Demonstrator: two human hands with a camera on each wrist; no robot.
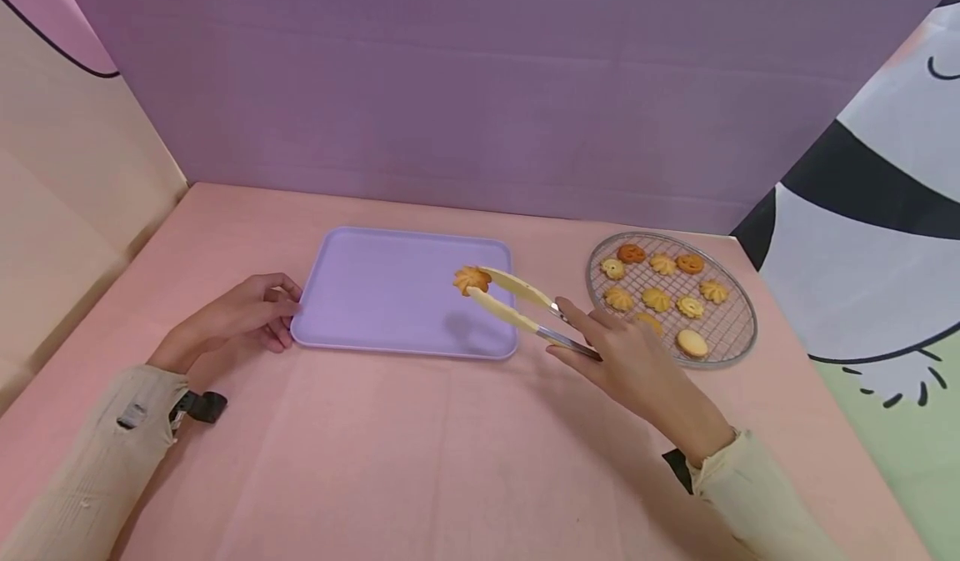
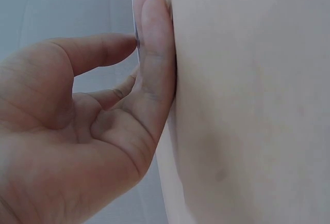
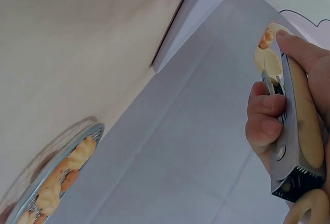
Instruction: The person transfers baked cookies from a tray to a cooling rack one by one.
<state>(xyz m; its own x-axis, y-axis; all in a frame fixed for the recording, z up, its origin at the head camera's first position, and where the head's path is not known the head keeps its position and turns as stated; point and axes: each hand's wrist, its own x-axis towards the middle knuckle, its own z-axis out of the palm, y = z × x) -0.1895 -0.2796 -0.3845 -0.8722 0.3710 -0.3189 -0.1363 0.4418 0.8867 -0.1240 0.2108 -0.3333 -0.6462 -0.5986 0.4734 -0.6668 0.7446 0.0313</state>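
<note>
My right hand [image 1: 626, 361] grips a pair of tongs [image 1: 510, 309] with cream-coloured tips and metal arms, seen close in the right wrist view. Between the tips sits a browned, ridged cookie [image 1: 470, 279], raised above the right part of a lilac rectangular tray [image 1: 405, 252]. The tray lies flat, and no cookie shows on it. At its left edge, my left hand [image 1: 258, 311] pinches the rim near the front corner. In the left wrist view, the thumb and fingers of this hand [image 2: 118, 105] meet the tray's edge.
To the right stands a round wire rack [image 1: 738, 340] bearing several cookies, some flower-shaped, some darker, one a smooth oval [image 1: 692, 343]. A pink cloth [image 1: 375, 453] covers the table. Behind it rises a purple wall [image 1: 465, 102], with printed panels at both sides.
</note>
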